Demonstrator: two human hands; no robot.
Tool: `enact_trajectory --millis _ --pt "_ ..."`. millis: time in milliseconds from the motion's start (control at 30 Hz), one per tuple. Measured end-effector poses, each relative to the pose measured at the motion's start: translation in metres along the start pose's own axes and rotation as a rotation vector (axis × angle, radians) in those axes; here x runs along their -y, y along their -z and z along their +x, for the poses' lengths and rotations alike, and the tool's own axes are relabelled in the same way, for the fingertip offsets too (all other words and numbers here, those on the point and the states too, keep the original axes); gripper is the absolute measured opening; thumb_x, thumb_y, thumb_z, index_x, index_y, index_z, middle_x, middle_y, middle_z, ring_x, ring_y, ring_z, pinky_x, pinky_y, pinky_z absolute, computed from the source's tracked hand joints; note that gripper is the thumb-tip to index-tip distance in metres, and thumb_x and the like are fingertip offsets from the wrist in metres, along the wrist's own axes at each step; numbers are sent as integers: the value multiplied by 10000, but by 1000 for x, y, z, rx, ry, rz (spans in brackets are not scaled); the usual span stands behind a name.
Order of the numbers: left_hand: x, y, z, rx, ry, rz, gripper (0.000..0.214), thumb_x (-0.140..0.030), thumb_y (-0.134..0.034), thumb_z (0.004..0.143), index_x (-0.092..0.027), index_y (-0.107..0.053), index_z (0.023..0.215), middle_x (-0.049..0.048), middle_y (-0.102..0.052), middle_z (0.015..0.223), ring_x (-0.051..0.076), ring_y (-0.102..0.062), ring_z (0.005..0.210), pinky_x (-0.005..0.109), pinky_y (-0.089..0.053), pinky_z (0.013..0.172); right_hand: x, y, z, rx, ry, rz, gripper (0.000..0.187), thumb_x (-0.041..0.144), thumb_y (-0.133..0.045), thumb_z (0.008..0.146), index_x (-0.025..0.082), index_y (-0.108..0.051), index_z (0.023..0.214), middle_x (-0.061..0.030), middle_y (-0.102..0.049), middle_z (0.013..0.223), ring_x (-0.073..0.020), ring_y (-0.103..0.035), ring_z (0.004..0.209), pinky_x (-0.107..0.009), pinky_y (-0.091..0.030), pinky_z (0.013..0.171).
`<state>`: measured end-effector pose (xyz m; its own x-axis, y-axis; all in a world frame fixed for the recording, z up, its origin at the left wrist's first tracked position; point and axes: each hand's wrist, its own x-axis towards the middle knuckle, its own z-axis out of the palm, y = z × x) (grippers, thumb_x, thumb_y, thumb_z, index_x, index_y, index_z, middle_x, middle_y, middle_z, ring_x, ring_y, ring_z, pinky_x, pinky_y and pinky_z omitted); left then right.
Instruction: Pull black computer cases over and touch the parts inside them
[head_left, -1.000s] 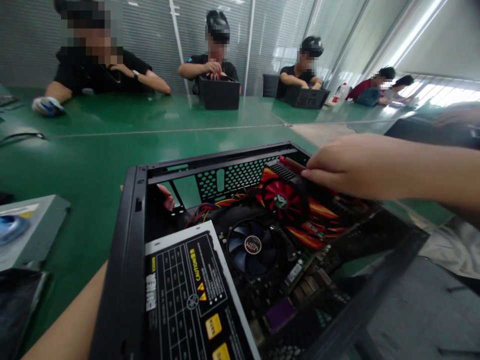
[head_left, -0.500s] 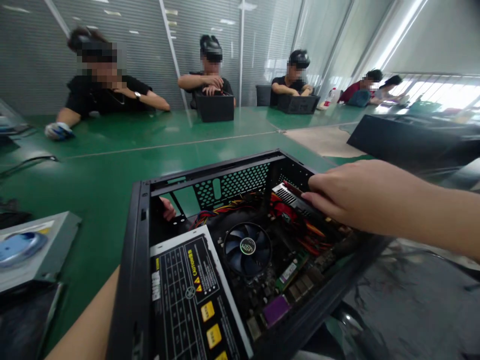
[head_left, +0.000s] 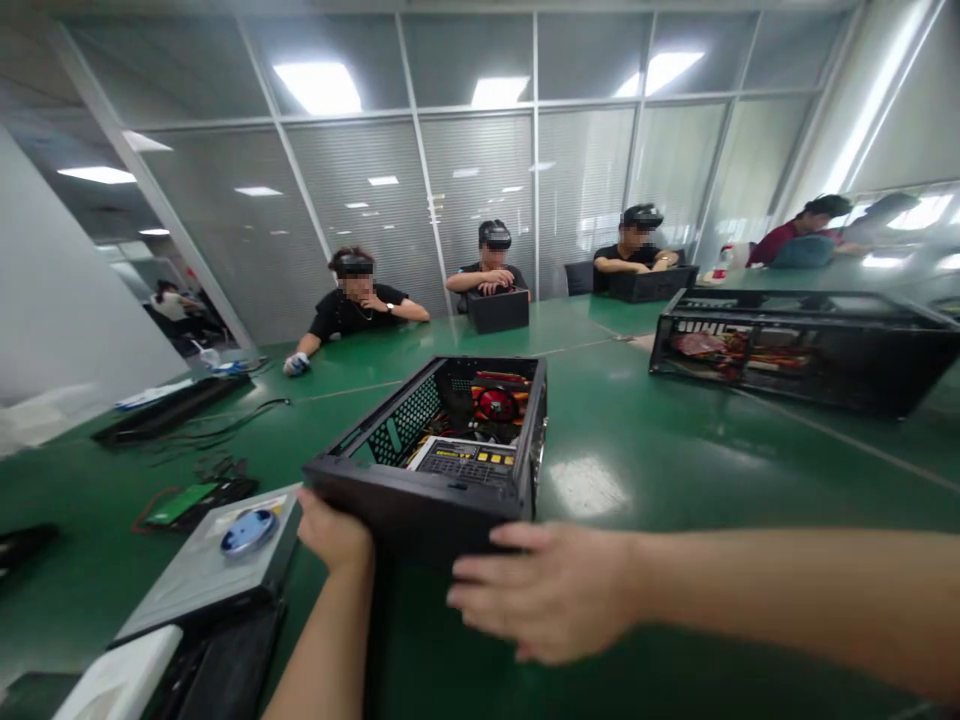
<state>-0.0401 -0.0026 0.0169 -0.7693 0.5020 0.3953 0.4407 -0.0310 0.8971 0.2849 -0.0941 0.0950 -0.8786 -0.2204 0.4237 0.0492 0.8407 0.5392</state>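
An open black computer case [head_left: 420, 515] lies on the green table in front of me, turned at an angle. Inside it show a power supply [head_left: 465, 458] with a yellow-marked label and a red fan [head_left: 496, 404]. My left hand [head_left: 334, 535] grips the near left corner of the case, thumb at the edge, its other fingers partly hidden. At the near right corner is my right hand [head_left: 547, 590], fingers stretched out and apart against or just beside the case wall; I cannot tell whether it presses there.
Left of the case lies a silver optical drive [head_left: 191, 575] with a round blue patch, near a green circuit board [head_left: 180, 503] and cables [head_left: 247, 412]. A second black case [head_left: 825, 360] stands at right. Several people sit across the table [head_left: 615, 450], some with cases.
The case has turned and sits farther from me. My right hand has left its inside for the near right corner; my left hand now holds the near left corner. My view has risen.
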Motion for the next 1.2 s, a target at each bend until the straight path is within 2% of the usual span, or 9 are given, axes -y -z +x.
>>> enact_trajectory --millis 133,233,300,400,533,667,900,1100,1200 --pt "11 -9 7 -76 -158 -8 432 -391 -379 978 -114 -519 1279 178 -532 1291 290 -477 1256 495 -357 1116 -86 -77 -28 154 80 35 431 265 -421 1022 99 -597 1380 -73 -535 1480 -140 -457 1407 -260 -312 1175" --pt "13 -22 -2 63 -381 3 536 -449 -415 976 -120 -442 1397 188 -471 1355 288 -451 1282 490 -334 1142 -138 -109 -20 496 -300 244 487 200 -376 1014 186 -483 1489 -8 -404 1577 -151 -328 1485 -343 -184 1242" --pt "12 -29 -9 210 -507 36 541 -474 -410 978 -132 -452 1395 183 -484 1337 296 -466 1261 504 -350 1125 -161 -125 -4 669 -639 270 507 133 -383 979 176 -506 1468 -58 -441 1559 -212 -373 1465 -442 -187 1235" --pt "13 -35 -12 333 -564 64 516 -497 -406 973 -150 -498 1344 164 -530 1286 297 -504 1201 508 -384 1088 -173 -146 19 771 -919 226 377 228 -471 974 104 -645 1286 -181 -655 1323 -307 -594 1255 -566 -316 1136" --pt "19 -38 -5 330 -423 52 513 -534 -395 955 -147 -551 1255 152 -582 1196 300 -544 1133 503 -419 1054 -145 -154 21 779 -1022 237 387 424 -535 955 118 -699 1125 -165 -726 1134 -298 -671 1096 -580 -356 1078" --pt "19 -41 -3 384 -368 52 522 -556 -397 929 -137 -586 1177 146 -599 1134 299 -568 1078 488 -446 1022 -96 -115 -7 723 -989 278 376 451 -559 906 142 -717 1051 -156 -746 1062 -312 -682 1058 -537 -373 1051" --pt "23 -47 2 514 -281 117 527 -593 -409 902 -157 -607 1123 124 -635 1069 314 -595 1058 492 -465 983 -50 10 -62 562 -1118 224 410 429 -593 901 169 -674 1207 -119 -737 1135 -290 -665 1103 -484 -406 1039" --pt "33 -50 7 589 -132 65 482 -605 -449 916 -199 -599 1127 94 -679 1105 283 -653 1022 436 -494 903 -72 117 -137 331 -1407 -46 398 457 -596 911 163 -718 1149 -118 -739 1128 -287 -683 1018 -423 -498 920" --pt "32 -51 5 603 -69 58 420 -567 -456 927 -204 -614 1066 76 -691 1081 255 -672 983 377 -502 834 -103 149 -170 215 -1595 -66 361 486 -634 893 168 -749 1017 -91 -749 993 -262 -684 904 -398 -509 848"
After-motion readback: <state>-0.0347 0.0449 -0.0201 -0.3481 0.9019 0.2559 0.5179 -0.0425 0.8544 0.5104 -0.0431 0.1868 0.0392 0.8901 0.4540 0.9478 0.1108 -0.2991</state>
